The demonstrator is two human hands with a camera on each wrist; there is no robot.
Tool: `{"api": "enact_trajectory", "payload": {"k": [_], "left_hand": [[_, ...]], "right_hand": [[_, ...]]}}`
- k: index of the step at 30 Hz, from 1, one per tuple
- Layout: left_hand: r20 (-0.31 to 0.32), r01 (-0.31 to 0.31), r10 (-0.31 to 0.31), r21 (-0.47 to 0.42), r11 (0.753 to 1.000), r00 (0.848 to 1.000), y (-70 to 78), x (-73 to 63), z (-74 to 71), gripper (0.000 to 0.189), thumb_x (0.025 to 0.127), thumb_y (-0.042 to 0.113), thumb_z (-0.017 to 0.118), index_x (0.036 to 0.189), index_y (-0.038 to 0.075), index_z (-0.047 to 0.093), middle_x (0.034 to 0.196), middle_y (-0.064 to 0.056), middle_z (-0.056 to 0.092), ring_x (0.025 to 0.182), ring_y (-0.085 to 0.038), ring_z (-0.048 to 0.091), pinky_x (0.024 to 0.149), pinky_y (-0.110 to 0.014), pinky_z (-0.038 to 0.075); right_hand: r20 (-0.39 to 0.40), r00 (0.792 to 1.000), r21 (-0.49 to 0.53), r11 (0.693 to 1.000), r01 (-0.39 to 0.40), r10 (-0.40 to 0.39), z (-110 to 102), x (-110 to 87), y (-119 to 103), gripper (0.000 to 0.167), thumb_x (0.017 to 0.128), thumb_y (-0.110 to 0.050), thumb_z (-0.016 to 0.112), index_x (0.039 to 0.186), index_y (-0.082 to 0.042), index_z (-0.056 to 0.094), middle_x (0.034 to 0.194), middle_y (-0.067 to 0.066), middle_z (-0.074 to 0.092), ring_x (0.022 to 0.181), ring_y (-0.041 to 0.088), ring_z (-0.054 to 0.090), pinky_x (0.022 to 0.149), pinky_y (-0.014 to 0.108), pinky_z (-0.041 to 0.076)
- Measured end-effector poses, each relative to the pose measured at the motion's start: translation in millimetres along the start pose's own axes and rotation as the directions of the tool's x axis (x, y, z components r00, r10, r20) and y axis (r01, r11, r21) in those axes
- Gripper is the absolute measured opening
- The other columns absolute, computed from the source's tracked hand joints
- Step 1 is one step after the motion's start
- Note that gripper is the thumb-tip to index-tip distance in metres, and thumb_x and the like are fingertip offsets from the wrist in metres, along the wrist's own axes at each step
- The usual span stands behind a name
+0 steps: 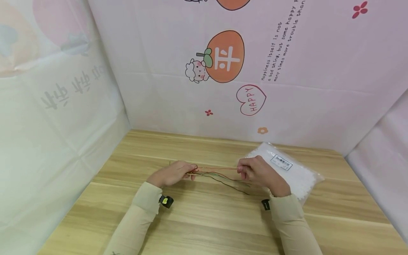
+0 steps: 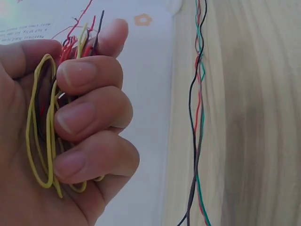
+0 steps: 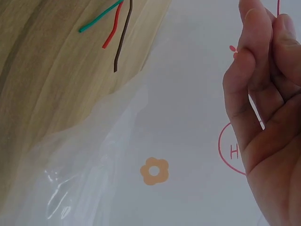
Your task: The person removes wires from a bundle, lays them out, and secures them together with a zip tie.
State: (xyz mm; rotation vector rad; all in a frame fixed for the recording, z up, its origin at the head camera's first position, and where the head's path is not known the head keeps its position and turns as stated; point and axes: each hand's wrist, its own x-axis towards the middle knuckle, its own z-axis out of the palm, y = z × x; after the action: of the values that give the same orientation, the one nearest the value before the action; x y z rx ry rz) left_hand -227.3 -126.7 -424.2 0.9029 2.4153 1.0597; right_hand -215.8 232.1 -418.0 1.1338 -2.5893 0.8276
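Observation:
My left hand (image 1: 175, 173) grips a bundle of thin wires. In the left wrist view a looped yellow wire (image 2: 49, 127) lies under its curled fingers, with red and dark strands above. My right hand (image 1: 256, 171) pinches a thin red wire (image 1: 220, 168), which runs nearly straight between the two hands. Below it, loose strands stretch from the left hand towards the right, among them a black wire (image 1: 227, 184). In the right wrist view the cut ends of a green wire (image 3: 100, 16), another red wire and a brown wire (image 3: 124, 37) hang free.
A clear plastic bag (image 1: 294, 180) with white contents and a printed label (image 1: 281, 162) lies behind and beside the right hand on the wooden table (image 1: 210, 226). Printed white cloth (image 1: 165, 99) hangs at the back and sides.

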Motion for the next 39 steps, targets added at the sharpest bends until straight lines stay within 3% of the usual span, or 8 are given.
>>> {"api": "enact_trajectory", "payload": {"k": [3, 6, 12, 20, 23, 27, 33, 39], "left_hand": [[-0.061, 0.012, -0.01, 0.024, 1.0, 0.998, -3.3, -4.9, -6.6, 0.052, 0.117, 0.029, 0.027, 0.098, 0.004, 0.067, 0.085, -0.012, 0.064, 0.07, -0.01, 0.046, 0.066, -0.025, 0.039], [-0.112, 0.027, -0.018, 0.079, 0.997, 0.994, -4.9, -10.0, -13.2, 0.047, 0.117, 0.025, 0.029, 0.092, 0.005, 0.063, 0.079, -0.008, 0.057, 0.066, -0.009, 0.041, 0.064, -0.025, 0.037], [-0.04, -0.084, 0.094, 0.205, 0.975, 0.995, -4.2, -4.0, -17.2, 0.04, 0.117, 0.027, 0.035, 0.095, 0.006, 0.06, 0.078, 0.005, 0.048, 0.066, -0.006, 0.038, 0.067, -0.025, 0.038], [0.007, -0.126, 0.129, 0.277, 0.952, 0.992, -14.5, -6.5, -23.7, 0.032, 0.114, 0.023, 0.048, 0.096, 0.008, 0.07, 0.082, -0.006, 0.068, 0.065, -0.003, 0.044, 0.065, -0.022, 0.04], [-0.011, -0.14, 0.149, 0.275, 0.951, 0.989, -17.6, -10.4, -27.4, 0.031, 0.113, 0.022, 0.051, 0.094, 0.007, 0.071, 0.079, -0.007, 0.068, 0.062, -0.002, 0.043, 0.063, -0.021, 0.04], [-0.062, -0.15, 0.173, 0.274, 0.95, 0.983, -20.0, -13.9, -31.1, 0.031, 0.111, 0.02, 0.053, 0.086, 0.011, 0.068, 0.073, 0.003, 0.063, 0.061, 0.0, 0.044, 0.062, -0.021, 0.04], [-0.131, -0.117, 0.169, 0.335, 0.935, 0.977, -24.0, -20.5, -34.3, 0.04, 0.108, 0.015, 0.055, 0.069, 0.02, 0.046, 0.063, 0.013, 0.037, 0.057, 0.0, 0.034, 0.061, -0.021, 0.033], [-0.171, -0.068, 0.131, 0.334, 0.94, 0.977, -26.1, -25.0, -38.1, 0.039, 0.106, 0.011, 0.055, 0.07, 0.019, 0.045, 0.064, 0.012, 0.036, 0.058, -0.001, 0.034, 0.061, -0.021, 0.032]], "right_hand": [[-0.034, 0.999, -0.042, 0.998, -0.042, 0.04, -5, -7.3, 4, 0.028, 0.1, 0.0, 0.068, 0.076, -0.015, 0.066, 0.06, -0.013, 0.06, 0.059, -0.004, 0.053, 0.062, 0.022, 0.05], [-0.053, 0.994, -0.07, 0.992, -0.104, 0.101, -12, -15.6, 9, 0.03, 0.099, 0.001, 0.068, 0.076, -0.018, 0.066, 0.061, -0.014, 0.059, 0.058, -0.005, 0.052, 0.061, 0.022, 0.049], [-0.012, 0.99, -0.062, 0.988, -0.139, 0.138, -18, -17.6, 12, 0.026, 0.101, -0.004, 0.067, 0.079, -0.017, 0.066, 0.063, -0.012, 0.062, 0.059, -0.004, 0.056, 0.064, 0.024, 0.051], [0.036, 0.963, -0.045, 0.964, -0.264, 0.265, -20, -22.5, 16, 0.026, 0.106, -0.01, 0.063, 0.08, -0.013, 0.068, 0.065, -0.011, 0.062, 0.059, -0.001, 0.056, 0.066, 0.024, 0.049], [0.046, 0.962, -0.029, 0.963, -0.266, 0.267, -21, -21.7, 16, 0.029, 0.108, -0.008, 0.059, 0.08, -0.012, 0.067, 0.063, -0.011, 0.061, 0.058, 0.001, 0.057, 0.065, 0.024, 0.05], [0.058, 0.963, -0.032, 0.964, -0.262, 0.264, -22, -19.6, 15, 0.033, 0.109, -0.006, 0.054, 0.079, -0.013, 0.064, 0.06, -0.012, 0.057, 0.054, 0.001, 0.054, 0.064, 0.024, 0.048], [0.097, 0.948, -0.086, 0.951, -0.297, 0.304, -22, -23.5, 20, 0.037, 0.11, -0.006, 0.051, 0.076, -0.017, 0.06, 0.057, -0.013, 0.055, 0.051, 0.002, 0.051, 0.062, 0.024, 0.046], [0.13, 0.931, -0.076, 0.939, -0.334, 0.342, -22, -26.8, 23, 0.036, 0.109, -0.005, 0.052, 0.075, -0.015, 0.061, 0.057, -0.011, 0.056, 0.052, 0.003, 0.051, 0.062, 0.024, 0.047]]}}
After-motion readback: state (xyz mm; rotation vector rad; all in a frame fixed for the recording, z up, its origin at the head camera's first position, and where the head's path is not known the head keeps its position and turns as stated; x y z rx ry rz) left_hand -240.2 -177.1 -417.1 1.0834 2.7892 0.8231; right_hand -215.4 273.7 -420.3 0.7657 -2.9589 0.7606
